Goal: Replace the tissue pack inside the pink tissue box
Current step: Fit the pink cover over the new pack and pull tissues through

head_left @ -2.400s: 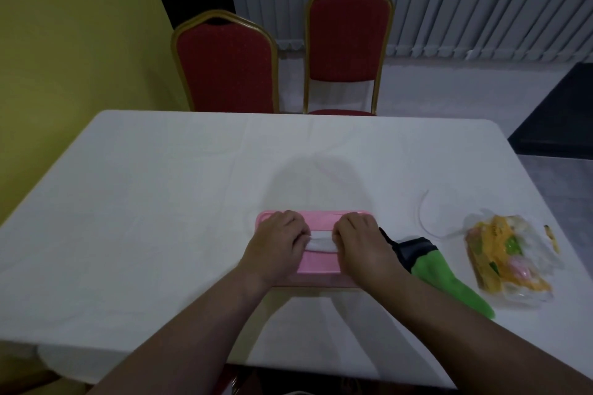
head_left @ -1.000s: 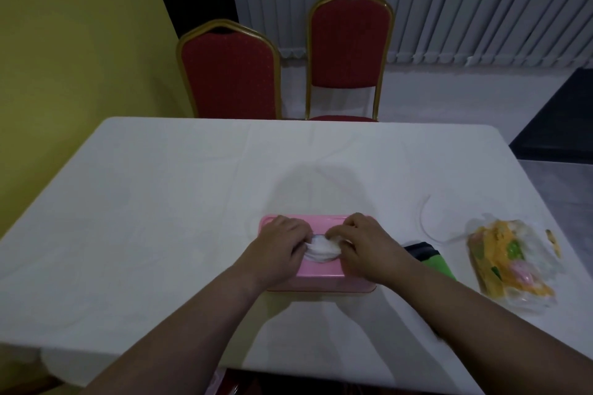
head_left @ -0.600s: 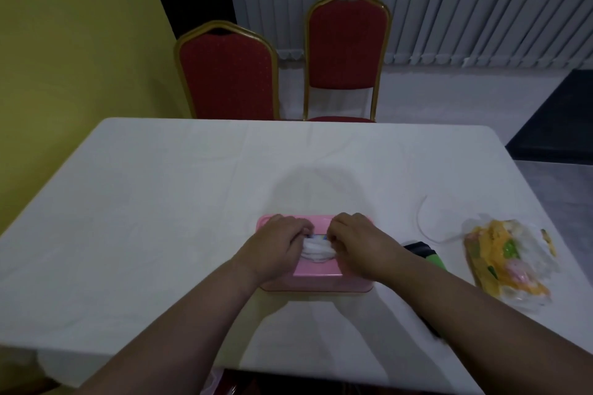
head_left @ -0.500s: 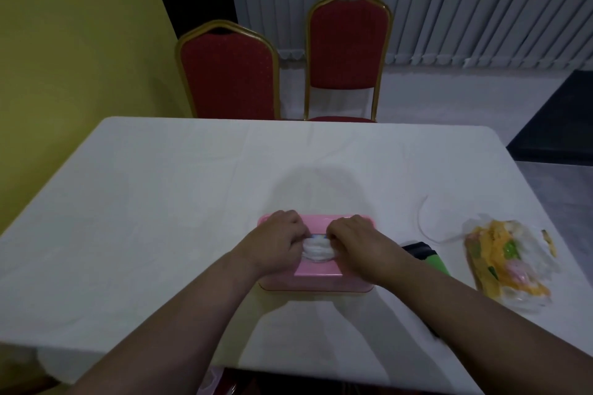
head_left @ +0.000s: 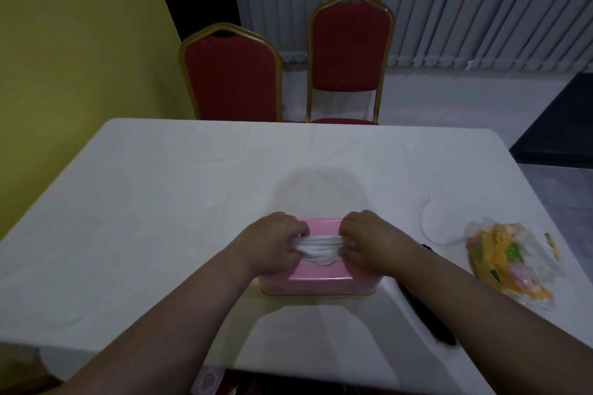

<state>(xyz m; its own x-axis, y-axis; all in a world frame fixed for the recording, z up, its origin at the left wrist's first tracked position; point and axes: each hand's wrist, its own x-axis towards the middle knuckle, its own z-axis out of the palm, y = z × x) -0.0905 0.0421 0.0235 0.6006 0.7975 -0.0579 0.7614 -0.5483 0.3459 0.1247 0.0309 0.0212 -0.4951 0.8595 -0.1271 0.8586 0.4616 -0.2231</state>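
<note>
1. The tissue box (head_left: pixel 316 279) is plain pink.
2. The tissue (head_left: pixel 319 247) bunched at its top is white.
3. The desk (head_left: pixel 160 202) is plain white.
4. The two chairs (head_left: pixel 232 78) are red with gold frames.
5. The wall (head_left: pixel 64 42) is yellow.
6. The crumpled wrapper (head_left: pixel 513 261) is clear, printed orange, green and pink.
7. The blinds (head_left: pixel 449 3) are grey, in vertical slats.

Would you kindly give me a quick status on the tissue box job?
Both hands, left hand and right hand, pinching white tissue stretched over pink tissue box. Empty wrapper off right. Nothing blocking.
</note>
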